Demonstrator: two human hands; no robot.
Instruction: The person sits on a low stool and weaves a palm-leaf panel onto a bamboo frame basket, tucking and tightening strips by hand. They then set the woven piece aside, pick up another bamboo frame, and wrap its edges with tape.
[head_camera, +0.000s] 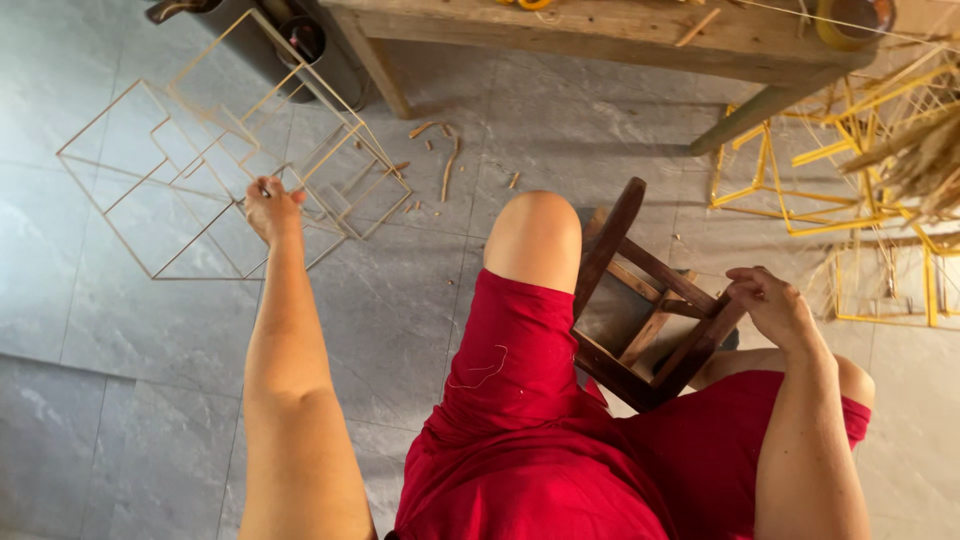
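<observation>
My left hand (271, 208) reaches out to the left and is closed around a thin stick of a pale bamboo frame (150, 170), a nested cube-shaped lattice lying on the grey tiled floor. A second pale frame (330, 150) lies tangled with it. My right hand (775, 305) rests on the top corner of a small dark wooden stool (640, 300), which is tipped over between my knees. I wear red shorts (520, 420).
A rough wooden bench (600, 30) runs along the top, its legs angling to the floor. Yellow stick frames (800, 180) and dried straw (920, 150) pile up at the right. Small wood offcuts (450, 165) litter the tiles beneath the bench.
</observation>
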